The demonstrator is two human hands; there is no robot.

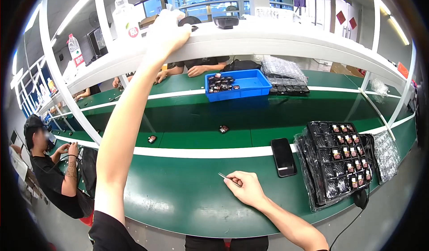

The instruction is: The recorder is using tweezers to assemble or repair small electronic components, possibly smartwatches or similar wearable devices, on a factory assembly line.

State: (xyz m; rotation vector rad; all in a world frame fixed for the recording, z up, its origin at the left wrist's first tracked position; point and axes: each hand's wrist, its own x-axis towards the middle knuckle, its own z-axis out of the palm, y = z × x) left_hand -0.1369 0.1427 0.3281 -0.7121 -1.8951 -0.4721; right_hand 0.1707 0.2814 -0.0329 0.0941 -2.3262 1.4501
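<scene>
At left, the left arm (118,134) stretches forward and up, nearly straight, with the left hand (165,33) at the white shelf (277,45); glare obscures its fingers, so whether they grip anything cannot be told. One small dark part (152,139) lies beyond the white rail (201,151), appearing right of that arm. At centre, tweezers (222,176), pinched in the right hand (248,189), point forward-left; a second dark part (224,129) lies ahead of their tip, apart, nearer this hand. The right forearm (290,222) enters from lower right, low over the green bench (178,188). Farther right: a black phone (283,157), stacked trays (319,161).
</scene>
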